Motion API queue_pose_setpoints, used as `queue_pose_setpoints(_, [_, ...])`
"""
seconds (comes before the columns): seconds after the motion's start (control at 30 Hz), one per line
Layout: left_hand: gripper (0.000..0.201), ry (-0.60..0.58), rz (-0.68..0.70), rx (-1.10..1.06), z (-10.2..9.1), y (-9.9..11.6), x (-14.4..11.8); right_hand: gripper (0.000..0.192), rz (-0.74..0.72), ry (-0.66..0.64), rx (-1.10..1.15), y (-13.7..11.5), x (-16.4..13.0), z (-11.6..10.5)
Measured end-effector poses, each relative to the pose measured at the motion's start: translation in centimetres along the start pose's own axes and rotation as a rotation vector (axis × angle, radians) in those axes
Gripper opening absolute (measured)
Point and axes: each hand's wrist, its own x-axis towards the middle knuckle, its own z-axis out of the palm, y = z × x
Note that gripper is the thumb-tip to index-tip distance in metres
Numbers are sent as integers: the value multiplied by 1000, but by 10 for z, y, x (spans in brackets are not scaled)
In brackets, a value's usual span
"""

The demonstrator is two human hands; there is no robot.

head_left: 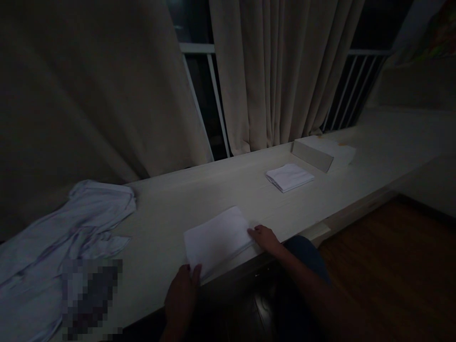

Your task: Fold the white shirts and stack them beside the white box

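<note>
A white folded cloth [219,237] lies flat near the front edge of the long pale counter [160,256]. My left hand [183,289] pinches its near left corner, thumb on top and fingers at the edge. At the right side of the same cloth, my right hand [263,238] is closed on the edge with the thumb uppermost. Farther back and to the right sits a second folded white cloth [290,177], which neither hand touches.
Crumpled pale fabric [96,213] spreads over the counter's left end, beside a pixelated patch. A white open box [324,151] stands at the back right. Beige curtains [270,71] hang behind the counter, before barred windows. Wooden floor [388,266] shows at lower right.
</note>
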Motion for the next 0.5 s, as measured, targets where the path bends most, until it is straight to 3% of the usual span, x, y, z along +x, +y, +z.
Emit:
queue_pose_setpoints(0.17, [63,-53,-112,-87,-3,-13,-26,36,54,-106,-25,-7,-1,2])
queue_pose_setpoints(0.3, [59,-129,-344,-457,4,-22,-49,24,70,-125,-6,-6,-18,3])
queue_pose_setpoints(0.37, [51,-139,-399,-647,5,-21,-62,22,100,-131,116,-3,-27,6])
queue_pose_setpoints(0.5, [40,-138,-369,-915,1,-11,-84,32,215,-127,511,6,-41,14])
